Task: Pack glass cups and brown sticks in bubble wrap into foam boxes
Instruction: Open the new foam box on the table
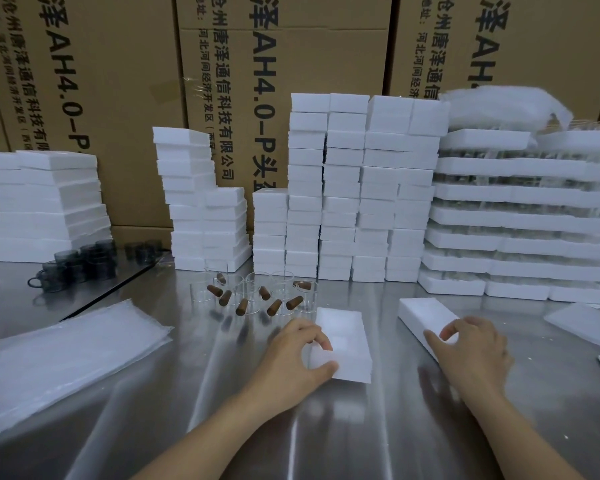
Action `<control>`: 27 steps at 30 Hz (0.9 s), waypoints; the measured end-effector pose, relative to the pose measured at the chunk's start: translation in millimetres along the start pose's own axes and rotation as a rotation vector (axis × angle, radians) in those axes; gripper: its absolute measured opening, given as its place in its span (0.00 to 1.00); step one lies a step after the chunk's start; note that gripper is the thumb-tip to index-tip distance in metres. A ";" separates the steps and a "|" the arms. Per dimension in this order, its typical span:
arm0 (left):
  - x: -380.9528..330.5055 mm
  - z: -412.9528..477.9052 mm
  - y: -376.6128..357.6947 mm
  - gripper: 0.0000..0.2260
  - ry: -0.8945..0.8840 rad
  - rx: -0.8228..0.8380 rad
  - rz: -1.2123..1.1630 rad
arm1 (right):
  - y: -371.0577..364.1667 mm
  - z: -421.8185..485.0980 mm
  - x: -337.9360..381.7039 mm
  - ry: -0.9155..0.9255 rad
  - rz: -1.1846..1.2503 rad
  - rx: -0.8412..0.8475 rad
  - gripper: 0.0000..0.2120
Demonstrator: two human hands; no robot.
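On the steel table [361,427], readying boxes: left hand [302,353] pinches a foam box [343,327]; right hand [471,351] grips a second box [420,313]; wrapping glass cups [253,289] likely follows.

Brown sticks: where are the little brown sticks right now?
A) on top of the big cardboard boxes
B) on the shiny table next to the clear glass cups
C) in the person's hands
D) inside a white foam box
B: the brown sticks lie loose on the metal table among the glass cups; the left hand grips the middle foam box, the right hand the right foam box.
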State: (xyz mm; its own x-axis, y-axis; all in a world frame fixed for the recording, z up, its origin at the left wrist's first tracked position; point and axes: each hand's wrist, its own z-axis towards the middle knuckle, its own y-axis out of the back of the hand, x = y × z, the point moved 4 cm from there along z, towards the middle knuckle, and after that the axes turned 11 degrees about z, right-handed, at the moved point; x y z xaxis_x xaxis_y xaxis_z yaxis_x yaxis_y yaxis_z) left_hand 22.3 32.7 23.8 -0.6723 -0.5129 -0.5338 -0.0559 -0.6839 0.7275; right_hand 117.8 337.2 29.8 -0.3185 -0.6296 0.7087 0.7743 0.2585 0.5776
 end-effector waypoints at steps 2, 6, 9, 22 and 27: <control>-1.2 -1.5 -1.4 0.08 -0.019 0.028 -0.006 | -1.4 -0.5 0.1 0.006 -0.009 0.007 0.10; -3.2 -2.6 -6.3 0.09 -0.079 0.078 0.027 | -1.2 0.3 0.5 0.021 -0.029 -0.015 0.09; -9.5 -6.0 -10.1 0.10 -0.149 0.150 0.034 | -1.1 0.5 1.2 0.031 -0.029 -0.025 0.09; 121.4 -5.6 147.5 0.13 0.534 -0.548 0.598 | -44.7 -40.9 62.2 0.451 0.197 0.498 0.06; 187.1 -35.8 153.1 0.23 0.964 -0.066 0.799 | -47.8 -48.3 63.8 0.367 0.165 0.689 0.06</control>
State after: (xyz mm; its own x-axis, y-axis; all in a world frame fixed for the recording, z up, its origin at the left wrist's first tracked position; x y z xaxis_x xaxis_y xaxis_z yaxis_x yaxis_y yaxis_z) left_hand -85.6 -186.6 19.9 0.3133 -0.9469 -0.0726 0.1736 -0.0180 0.9846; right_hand 86.8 249.2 27.9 0.0642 -0.7140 0.6972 0.2451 0.6885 0.6825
